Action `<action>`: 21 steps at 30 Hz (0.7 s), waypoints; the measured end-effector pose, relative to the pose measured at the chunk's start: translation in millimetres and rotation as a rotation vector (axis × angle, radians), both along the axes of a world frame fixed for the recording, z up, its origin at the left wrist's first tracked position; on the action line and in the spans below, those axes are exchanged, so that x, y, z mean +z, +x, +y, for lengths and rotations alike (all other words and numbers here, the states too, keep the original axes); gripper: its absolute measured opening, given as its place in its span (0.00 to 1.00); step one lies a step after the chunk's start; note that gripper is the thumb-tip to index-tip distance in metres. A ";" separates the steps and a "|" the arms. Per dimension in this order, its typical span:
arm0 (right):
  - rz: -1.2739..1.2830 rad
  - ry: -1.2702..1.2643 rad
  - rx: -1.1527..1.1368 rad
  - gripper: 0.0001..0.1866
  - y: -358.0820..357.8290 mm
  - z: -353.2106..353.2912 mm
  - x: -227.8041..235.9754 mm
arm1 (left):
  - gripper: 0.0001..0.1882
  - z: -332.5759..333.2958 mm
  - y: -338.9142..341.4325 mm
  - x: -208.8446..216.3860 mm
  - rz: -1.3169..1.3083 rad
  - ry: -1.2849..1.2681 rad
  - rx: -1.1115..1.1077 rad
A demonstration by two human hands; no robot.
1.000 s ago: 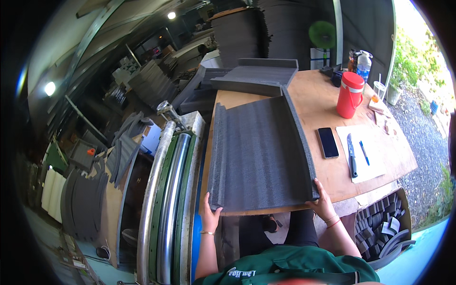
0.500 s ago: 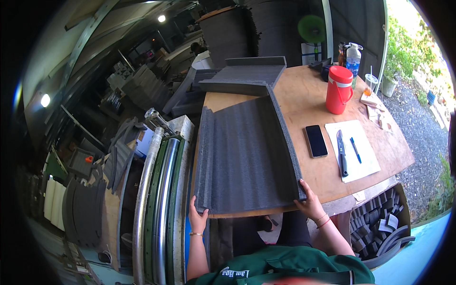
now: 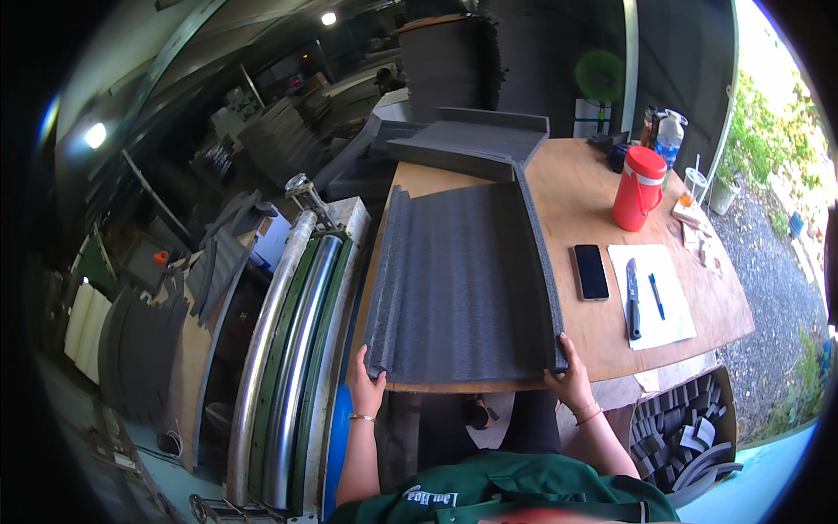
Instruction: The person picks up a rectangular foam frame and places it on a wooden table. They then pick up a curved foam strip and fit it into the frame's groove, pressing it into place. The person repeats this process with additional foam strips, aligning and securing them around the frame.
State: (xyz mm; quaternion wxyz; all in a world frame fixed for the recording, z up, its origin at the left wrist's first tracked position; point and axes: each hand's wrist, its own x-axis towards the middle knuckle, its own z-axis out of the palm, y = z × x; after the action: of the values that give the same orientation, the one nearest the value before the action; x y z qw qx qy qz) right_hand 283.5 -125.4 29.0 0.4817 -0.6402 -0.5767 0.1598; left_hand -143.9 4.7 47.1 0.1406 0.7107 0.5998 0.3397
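A dark grey foam tray-like piece (image 3: 463, 288) with raised strips along both long sides lies on the wooden table (image 3: 602, 371), its near end at the table's front edge. My left hand (image 3: 367, 384) grips its near left corner, thumb on the inner side and fingers outside. At the near right corner, my right hand (image 3: 570, 375) holds the raised side wall the same way. Beyond it, touching or nearly touching its far end, rests a second grey foam piece (image 3: 471, 140) with raised edges.
Right of the foam are a phone (image 3: 591, 272), a knife (image 3: 633, 301) and blue pen (image 3: 656, 297) on white paper (image 3: 668, 327), and a red jug (image 3: 639, 189). A roller machine (image 3: 301, 367) stands left. A box of foam offcuts (image 3: 681, 428) sits below right.
The view has turned slightly left, shifting the table's far items rightward in the picture. Both hands keep their hold on the foam piece's near corners.
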 end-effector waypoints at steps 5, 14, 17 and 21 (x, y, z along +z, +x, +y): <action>0.068 -0.078 0.017 0.47 -5.4 -2.5 4.3 | 0.43 -3.0 5.4 0.4 -0.018 0.032 0.023; -0.103 -0.093 -0.018 0.51 -25.4 -0.8 27.0 | 0.48 -9.1 12.8 0.6 -0.023 0.116 0.003; -0.166 -0.085 -0.050 0.51 -34.4 0.4 32.8 | 0.50 -12.0 17.8 0.3 -0.056 0.144 0.020; -0.207 -0.103 -0.079 0.50 -48.0 -0.7 36.3 | 0.47 -11.2 26.8 -3.5 0.017 0.232 0.075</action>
State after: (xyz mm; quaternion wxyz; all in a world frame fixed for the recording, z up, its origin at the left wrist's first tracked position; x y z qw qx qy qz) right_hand 235.6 -126.2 65.4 0.3920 -0.6993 -0.5888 0.1029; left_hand -117.1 -6.5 43.6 0.0396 0.7020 0.5839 0.4059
